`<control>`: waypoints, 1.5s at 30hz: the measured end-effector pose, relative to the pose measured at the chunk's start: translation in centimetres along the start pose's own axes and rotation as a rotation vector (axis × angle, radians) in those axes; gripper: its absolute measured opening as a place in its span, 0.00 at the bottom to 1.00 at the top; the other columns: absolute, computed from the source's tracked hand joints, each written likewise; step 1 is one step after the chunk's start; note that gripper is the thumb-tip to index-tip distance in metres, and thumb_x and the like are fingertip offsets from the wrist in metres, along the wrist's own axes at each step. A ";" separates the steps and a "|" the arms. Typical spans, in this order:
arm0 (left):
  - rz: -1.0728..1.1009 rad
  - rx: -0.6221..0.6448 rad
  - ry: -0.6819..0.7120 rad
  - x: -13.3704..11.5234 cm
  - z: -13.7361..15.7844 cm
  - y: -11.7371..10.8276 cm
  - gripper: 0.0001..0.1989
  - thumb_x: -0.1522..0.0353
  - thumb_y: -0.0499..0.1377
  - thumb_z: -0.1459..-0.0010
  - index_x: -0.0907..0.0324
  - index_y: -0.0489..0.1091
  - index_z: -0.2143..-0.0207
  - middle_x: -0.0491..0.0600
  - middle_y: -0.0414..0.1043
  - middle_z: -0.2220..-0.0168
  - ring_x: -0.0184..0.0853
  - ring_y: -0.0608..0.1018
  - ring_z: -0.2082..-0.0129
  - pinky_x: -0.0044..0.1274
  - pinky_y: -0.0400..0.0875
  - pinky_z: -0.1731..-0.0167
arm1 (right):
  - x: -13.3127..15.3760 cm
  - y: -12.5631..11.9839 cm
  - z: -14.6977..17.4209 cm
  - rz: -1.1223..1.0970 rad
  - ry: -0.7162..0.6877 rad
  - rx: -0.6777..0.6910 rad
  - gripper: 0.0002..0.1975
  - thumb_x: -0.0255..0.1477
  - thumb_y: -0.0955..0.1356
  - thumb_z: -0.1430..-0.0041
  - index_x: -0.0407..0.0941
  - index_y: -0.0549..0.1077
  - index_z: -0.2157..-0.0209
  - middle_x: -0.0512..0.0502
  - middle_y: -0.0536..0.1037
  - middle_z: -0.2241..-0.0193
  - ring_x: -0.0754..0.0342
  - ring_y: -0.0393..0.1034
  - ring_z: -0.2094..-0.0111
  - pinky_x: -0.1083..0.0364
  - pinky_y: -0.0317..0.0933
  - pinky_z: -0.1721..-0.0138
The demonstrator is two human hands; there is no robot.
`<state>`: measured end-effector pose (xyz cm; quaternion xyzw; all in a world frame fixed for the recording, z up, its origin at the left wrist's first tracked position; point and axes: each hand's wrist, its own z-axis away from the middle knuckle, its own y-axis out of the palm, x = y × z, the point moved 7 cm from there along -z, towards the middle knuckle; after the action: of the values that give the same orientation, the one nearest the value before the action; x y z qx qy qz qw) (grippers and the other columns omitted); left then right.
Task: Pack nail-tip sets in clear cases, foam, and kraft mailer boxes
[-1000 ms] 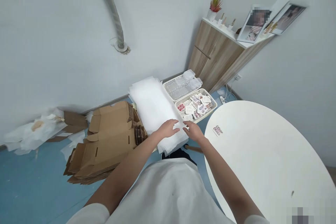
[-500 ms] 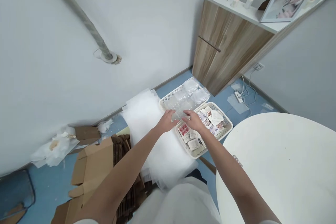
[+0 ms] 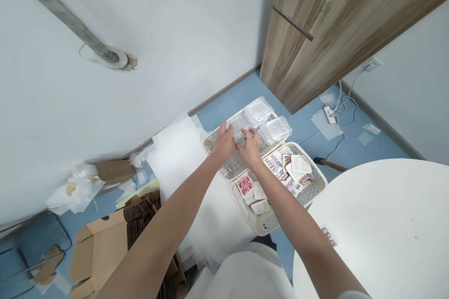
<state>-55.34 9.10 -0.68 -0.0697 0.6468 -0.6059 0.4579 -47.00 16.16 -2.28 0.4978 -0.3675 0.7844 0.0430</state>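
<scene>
Clear plastic cases (image 3: 275, 130) in a white basket (image 3: 211, 140), left hand (image 3: 224, 144) and right hand (image 3: 249, 149) close together over them, both half-curled, cannot tell if either grips

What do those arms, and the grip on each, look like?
The left forearm and right forearm are bare along their visible length. The left grip and right grip are ungloved human hands. A whitish sleeve edge shows at bottom right.

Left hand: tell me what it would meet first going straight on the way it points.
Most likely the clear plastic items in the far basket; the left hand may be touching them, though depth is unclear.
</scene>
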 end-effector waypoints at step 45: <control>1.230 0.346 0.057 -13.6 33.7 5.2 0.20 0.69 0.61 0.58 0.59 0.66 0.59 0.50 0.68 0.62 0.33 0.69 0.60 0.23 0.66 0.65 | -5.3 -12.3 40.4 -0.726 0.174 -0.386 0.20 0.34 0.68 0.57 0.47 0.66 0.59 0.47 0.67 0.59 0.60 0.67 0.73 0.55 0.63 0.69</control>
<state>-22.34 -5.10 7.03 0.4053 0.4734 -0.3297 0.7091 -8.70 1.66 9.43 0.5098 -0.3035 0.6741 0.4399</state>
